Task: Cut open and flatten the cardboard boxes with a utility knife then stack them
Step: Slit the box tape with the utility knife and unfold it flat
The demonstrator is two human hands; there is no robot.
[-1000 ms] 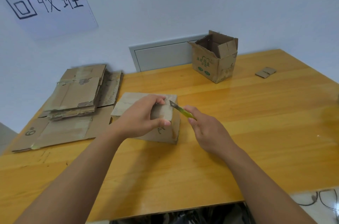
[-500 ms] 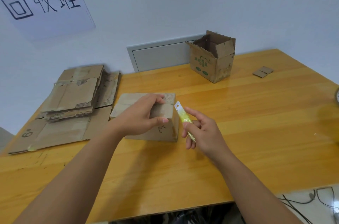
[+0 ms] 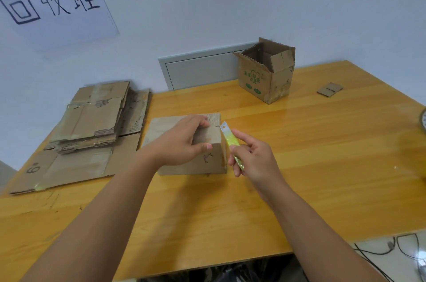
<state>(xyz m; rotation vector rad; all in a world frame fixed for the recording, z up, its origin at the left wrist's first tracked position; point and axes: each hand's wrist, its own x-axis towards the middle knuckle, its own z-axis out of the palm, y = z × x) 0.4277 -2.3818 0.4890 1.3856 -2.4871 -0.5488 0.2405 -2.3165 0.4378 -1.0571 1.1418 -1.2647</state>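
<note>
A paper sign (image 3: 53,2) on the wall at far left carries three handwritten characters, 回收堆. The largest sheet in the pile of flattened cardboard (image 3: 92,129) at the left of the counter (image 3: 322,166) has "6" marked on its near corner. The open box (image 3: 267,74) at the far side shows green printing and two green ovals on its front; the words are too small to read. A dark scribble sits on the near face of the closed box (image 3: 207,157) in the middle of the counter.

The left hand (image 3: 182,143) grips that closed box over its top right corner, fingers on the top, thumb on the near face. Just right of it, the right hand (image 3: 251,159) pinches a yellow-green knife (image 3: 230,143), forefinger stretched out. The knife's long axis runs from near right to far left, its bare blade pointing up and away, beside the box's right edge; whether it touches the cardboard I cannot tell.

A small cardboard scrap (image 3: 329,89) lies at far right, well apart. A grey wall panel (image 3: 198,69) stands behind the counter, and cables (image 3: 391,251) trail on the floor at near right.
</note>
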